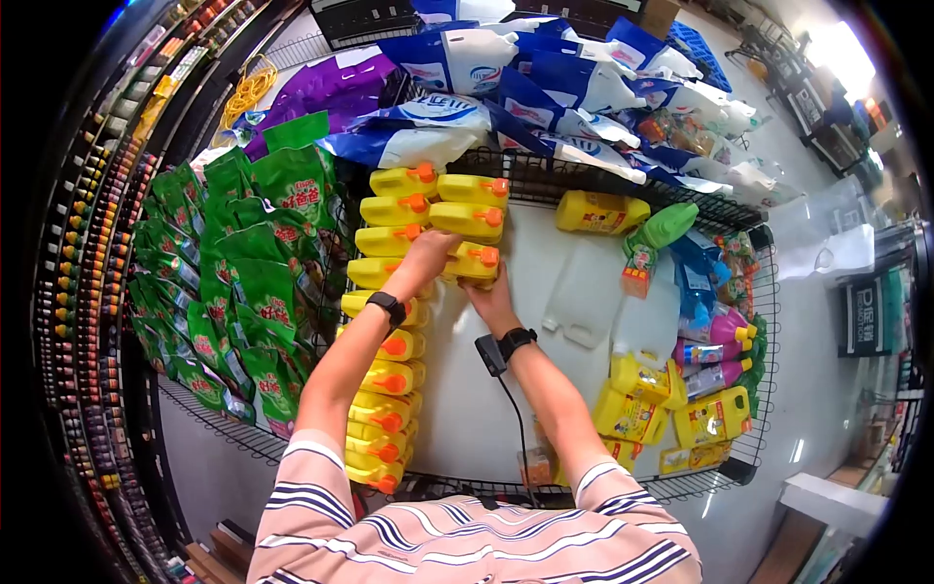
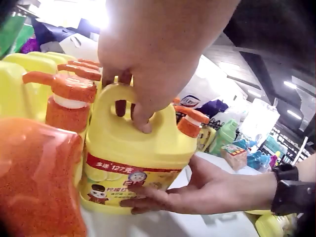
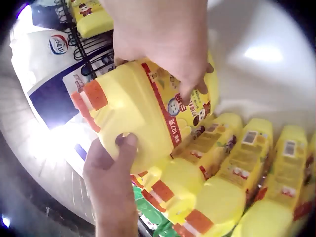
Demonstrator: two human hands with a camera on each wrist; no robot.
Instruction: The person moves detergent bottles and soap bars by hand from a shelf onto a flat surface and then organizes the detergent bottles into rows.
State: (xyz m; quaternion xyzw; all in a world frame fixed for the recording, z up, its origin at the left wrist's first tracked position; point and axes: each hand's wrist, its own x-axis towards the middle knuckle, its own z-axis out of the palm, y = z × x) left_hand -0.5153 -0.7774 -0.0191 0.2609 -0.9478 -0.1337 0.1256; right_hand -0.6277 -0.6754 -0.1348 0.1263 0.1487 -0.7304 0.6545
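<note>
Both hands are on one yellow jug with an orange pump cap [image 1: 475, 261], at the near end of a short second row. The left hand [image 2: 153, 64] has its fingers curled through the jug's handle [image 2: 118, 101]. Under and along the labelled side, the right hand [image 2: 217, 190] supports the jug, its fingers around the lower part. In the right wrist view the jug [image 3: 133, 108] appears tilted, with the left hand [image 3: 111, 182] at the handle and the right hand [image 3: 163, 44] over the label. A long row of similar yellow jugs [image 1: 387, 378] stands to the left.
Green bags [image 1: 263, 253] fill the left side. Blue and white pouches [image 1: 467, 63] lie behind the black wire rack. At the right are a yellow jug [image 1: 598, 212], a green bottle [image 1: 666, 226], pink-purple bottles [image 1: 715, 352] and more yellow packs [image 1: 632, 414] on the white surface [image 1: 477, 389].
</note>
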